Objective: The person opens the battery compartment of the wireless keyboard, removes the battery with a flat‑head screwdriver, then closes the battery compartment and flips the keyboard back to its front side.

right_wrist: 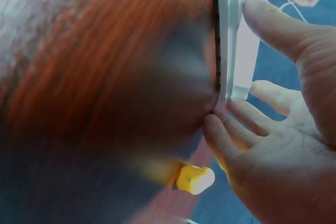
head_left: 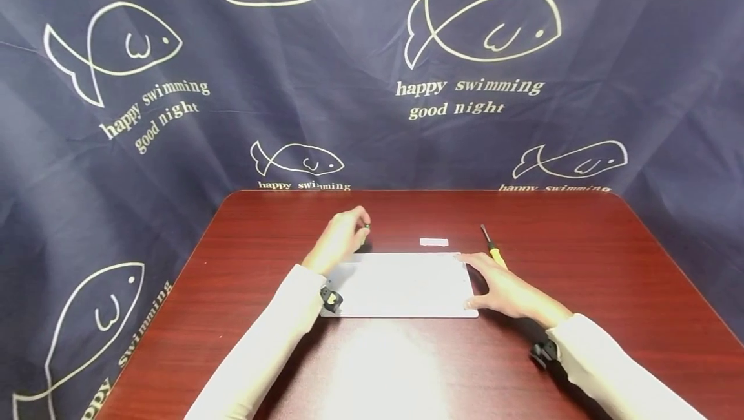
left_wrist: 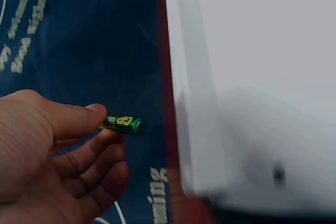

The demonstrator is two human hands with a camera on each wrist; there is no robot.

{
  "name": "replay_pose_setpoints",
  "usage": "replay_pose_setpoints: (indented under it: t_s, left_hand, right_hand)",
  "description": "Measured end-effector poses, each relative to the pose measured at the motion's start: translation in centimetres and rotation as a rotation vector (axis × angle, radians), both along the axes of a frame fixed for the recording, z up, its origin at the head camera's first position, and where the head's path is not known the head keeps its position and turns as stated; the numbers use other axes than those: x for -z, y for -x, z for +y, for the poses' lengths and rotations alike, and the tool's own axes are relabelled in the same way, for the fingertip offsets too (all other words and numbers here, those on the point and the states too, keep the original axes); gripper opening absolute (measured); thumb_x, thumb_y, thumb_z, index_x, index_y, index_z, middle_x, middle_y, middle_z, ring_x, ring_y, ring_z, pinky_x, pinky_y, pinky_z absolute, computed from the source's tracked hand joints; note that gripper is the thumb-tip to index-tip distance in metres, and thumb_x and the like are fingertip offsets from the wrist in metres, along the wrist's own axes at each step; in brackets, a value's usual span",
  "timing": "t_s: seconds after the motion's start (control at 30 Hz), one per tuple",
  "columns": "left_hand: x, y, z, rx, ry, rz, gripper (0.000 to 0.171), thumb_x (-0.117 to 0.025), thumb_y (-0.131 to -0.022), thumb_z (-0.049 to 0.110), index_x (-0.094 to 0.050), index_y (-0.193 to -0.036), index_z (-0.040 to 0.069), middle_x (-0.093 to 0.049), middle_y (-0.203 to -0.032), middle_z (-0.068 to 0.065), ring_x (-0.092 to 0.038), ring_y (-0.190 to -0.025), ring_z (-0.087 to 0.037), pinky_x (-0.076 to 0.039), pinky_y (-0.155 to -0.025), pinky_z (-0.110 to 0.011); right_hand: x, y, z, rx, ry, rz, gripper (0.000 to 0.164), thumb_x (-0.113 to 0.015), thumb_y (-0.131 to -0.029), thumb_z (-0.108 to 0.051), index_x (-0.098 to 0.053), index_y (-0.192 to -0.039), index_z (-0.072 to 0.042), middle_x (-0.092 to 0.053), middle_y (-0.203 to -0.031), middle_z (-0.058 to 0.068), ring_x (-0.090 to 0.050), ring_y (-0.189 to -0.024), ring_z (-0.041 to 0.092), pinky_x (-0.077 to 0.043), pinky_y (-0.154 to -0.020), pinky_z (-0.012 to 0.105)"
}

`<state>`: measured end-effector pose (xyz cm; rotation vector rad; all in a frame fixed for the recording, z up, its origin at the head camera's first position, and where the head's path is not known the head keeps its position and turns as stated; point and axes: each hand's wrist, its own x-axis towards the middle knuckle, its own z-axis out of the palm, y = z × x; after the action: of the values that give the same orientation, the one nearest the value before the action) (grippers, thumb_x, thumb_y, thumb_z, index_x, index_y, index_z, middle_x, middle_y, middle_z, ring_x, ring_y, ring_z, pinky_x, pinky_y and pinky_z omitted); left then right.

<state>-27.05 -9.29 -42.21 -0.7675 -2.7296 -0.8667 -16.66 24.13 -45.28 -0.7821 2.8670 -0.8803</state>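
Take the white panel as reference, lying flat on the table. Locate the green battery beyond its far edge, left of middle and apart from it, pinched between thumb and fingers of the left hand. Locate the right hand at the panel's right end, fingers spread wide and touching there. Note a small white piece just beyond the far edge, right of middle, and a screwdriver past the far right corner. Judge as done: taking up the battery. Judge as left: placing it. Cannot tell whether any compartment stands open.
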Motion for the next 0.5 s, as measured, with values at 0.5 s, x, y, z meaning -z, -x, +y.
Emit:
replay_pose_setpoints:
  t_s: [0.5]
  left_hand:
    - [2.8, 3.2, -5.0, -0.246, 0.063, -0.137, 0.012, -0.071, -0.081, 0.008, -0.059, -0.083, 0.008, -0.063, -0.072, -0.003, -0.061, -0.071, -0.023, -0.047, -0.07, -0.04]
  right_hand:
    - [0.0, -0.2, 0.1, -0.006, 0.025, 0.033, 0.08, -0.086, -0.066, -0.018, -0.047, -0.134, -0.001, -0.049, -0.127, 0.016, -0.046, -0.117, 0.031, -0.04, -0.09, 0.049]
